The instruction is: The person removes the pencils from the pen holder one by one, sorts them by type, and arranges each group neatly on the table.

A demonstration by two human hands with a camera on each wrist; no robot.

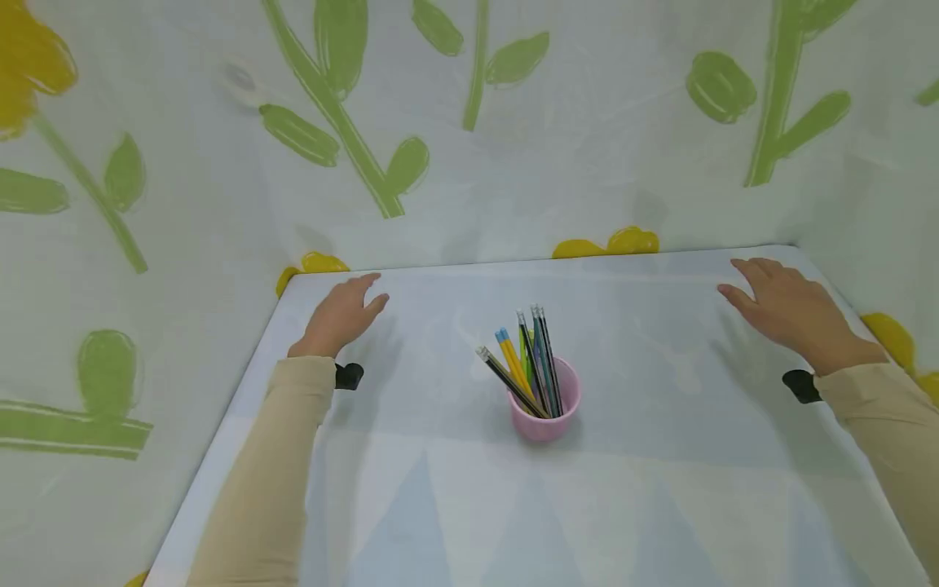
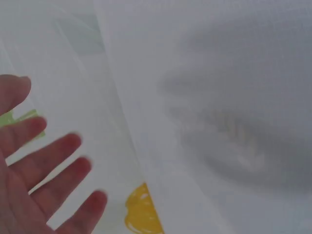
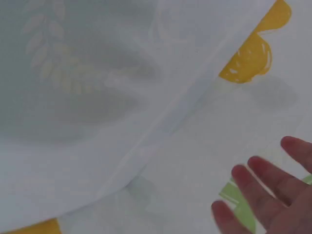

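Note:
A pink cup (image 1: 538, 425) stands on the white table with several pencils (image 1: 535, 363) leaning in it, some dark striped, others yellow, green and blue. To its left, my left hand (image 1: 342, 314) is held over the far left part of the table, fingers extended and holding nothing. My right hand (image 1: 790, 310) hovers over the far right part, its thumb apart from the fingers and nothing in it. In the left wrist view the left hand (image 2: 46, 170) shows spread fingers. Spread fingers of the right hand (image 3: 273, 190) also appear in the right wrist view.
The table (image 1: 455, 505) has a pale cover with faint blue triangles near the front. Behind it and at both sides hangs a white backdrop (image 1: 572, 163) with green stems and yellow flowers. A small black piece (image 1: 349, 377) sits at the left wrist, another (image 1: 801, 386) at the right.

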